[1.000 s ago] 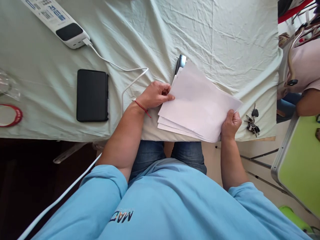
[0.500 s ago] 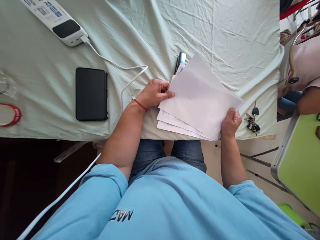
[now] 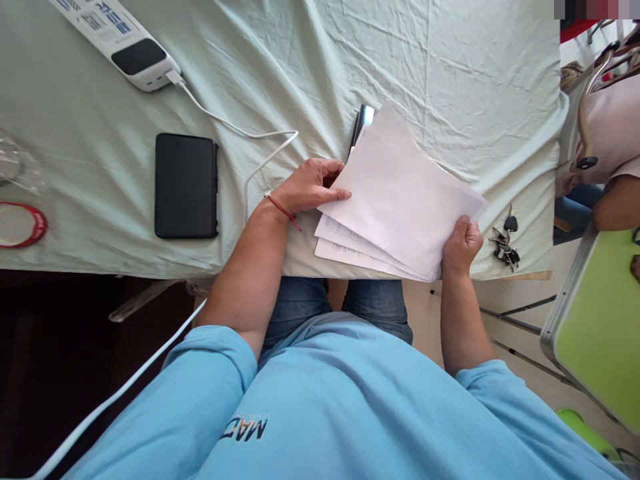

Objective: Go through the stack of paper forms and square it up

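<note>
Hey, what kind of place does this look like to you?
Hard to be sure, but probably a casual indoor workspace, judging by the wrinkled pale-green fabric tablecloth, loose white paper sheets and lime-green, metal-rimmed table alongside.

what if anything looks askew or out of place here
The paper sheets are fanned unevenly, lower ones jutting out beneath the top one, and a dark object peeks past their far edge, partly hidden. Nothing looks spilled.
</note>
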The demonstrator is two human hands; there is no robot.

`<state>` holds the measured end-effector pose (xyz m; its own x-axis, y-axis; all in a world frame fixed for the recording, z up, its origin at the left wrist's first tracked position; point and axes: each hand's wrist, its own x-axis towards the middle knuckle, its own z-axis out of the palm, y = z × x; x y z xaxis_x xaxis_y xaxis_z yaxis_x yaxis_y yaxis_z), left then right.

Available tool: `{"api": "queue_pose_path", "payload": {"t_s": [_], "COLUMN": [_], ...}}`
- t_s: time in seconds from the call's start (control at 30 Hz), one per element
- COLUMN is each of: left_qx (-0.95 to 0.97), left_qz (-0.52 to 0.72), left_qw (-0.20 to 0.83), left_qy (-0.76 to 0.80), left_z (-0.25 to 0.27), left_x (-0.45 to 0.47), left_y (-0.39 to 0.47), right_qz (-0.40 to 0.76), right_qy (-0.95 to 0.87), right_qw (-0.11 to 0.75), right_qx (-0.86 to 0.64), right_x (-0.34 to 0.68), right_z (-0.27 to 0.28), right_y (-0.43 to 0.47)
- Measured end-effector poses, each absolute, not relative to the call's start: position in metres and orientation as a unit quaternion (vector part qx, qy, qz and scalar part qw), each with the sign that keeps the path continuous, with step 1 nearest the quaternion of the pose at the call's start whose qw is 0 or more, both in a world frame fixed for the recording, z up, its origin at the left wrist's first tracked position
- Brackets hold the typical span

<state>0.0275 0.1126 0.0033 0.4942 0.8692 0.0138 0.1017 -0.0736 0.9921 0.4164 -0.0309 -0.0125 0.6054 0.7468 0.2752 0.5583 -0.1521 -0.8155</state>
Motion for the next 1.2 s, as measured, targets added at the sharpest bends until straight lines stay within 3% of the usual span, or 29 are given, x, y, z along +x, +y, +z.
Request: {"api": "queue_pose_path", "payload": {"t_s": [0.1,0.27,0.7,1.0,1.2], "left_qx": [0.664,0.719,0.689,0.682,0.676], "left_qz": [0.318,0.341,0.376,0.306,0.22], "left_qw": [0.574,0.474,0.431,0.307,0.282], "left_qy": [0.358,0.378,0.445,0.589,0.644], "left_z": [0.001,0.003,0.001,0.004,0.014], "left_x": [0.026,0.027,0.036,0.037,0.027], "left_y": [0.116,0.116,0.113,0.08,0.055], "right_qz": [0.094,0.095,0.095,0.091,0.09], "right_qy": [-0.433,-0.428,-0.443,-0.468,-0.478], "right_qw": [0.493,0.499,0.467,0.416,0.386], "right_qx": [-0.749,-0.748,-0.759,-0.774,-0.784], "right_x": [0.418,0.421,0.425,0.419,0.417], "right_z": [-0.013,-0.018,-0.021,-0.016,-0.017], "right_y": [-0.03,-0.029,-0.029,-0.029,-0.029]}}
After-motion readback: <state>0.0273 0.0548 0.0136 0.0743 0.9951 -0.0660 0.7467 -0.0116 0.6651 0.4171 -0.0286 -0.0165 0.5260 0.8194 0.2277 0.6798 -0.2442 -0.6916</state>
